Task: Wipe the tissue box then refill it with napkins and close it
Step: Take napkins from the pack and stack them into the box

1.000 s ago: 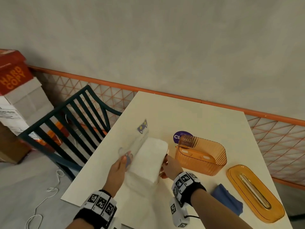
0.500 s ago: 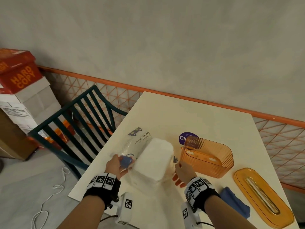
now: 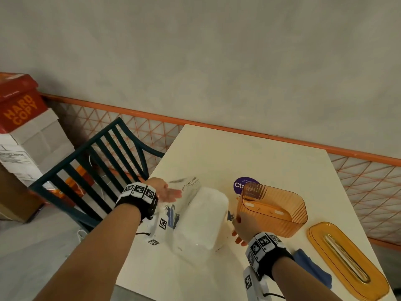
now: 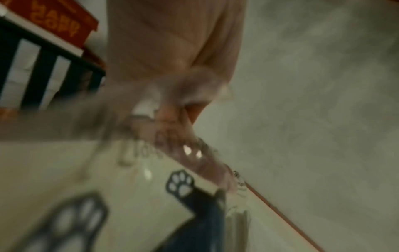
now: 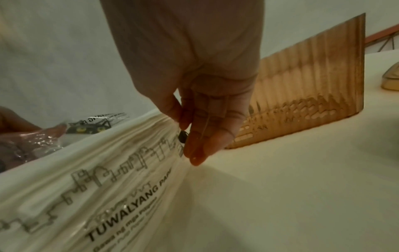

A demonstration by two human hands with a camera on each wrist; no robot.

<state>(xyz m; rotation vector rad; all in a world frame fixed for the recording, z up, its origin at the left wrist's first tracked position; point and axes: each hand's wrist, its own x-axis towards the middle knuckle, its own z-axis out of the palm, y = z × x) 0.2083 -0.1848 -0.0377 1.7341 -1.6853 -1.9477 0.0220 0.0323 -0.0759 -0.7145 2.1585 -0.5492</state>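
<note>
Napkins (image 3: pixel 200 218), a white stack in clear printed wrap, lay long-axis toward upper right between straight-fingered left hand (image 3: pixel 166 190) and right hand (image 3: pixel 242 228); ribbed orange plastic box (image 3: pixel 282 227) just right.

Both forearms are pointing forward. The left hand (image 3: pixel 166 191) is lying open, palm up, fingers extended. The right hand (image 3: pixel 239 228) is pointing its 4 straight fingers (image 5: pixel 207 136) downward, pressed together.
</note>
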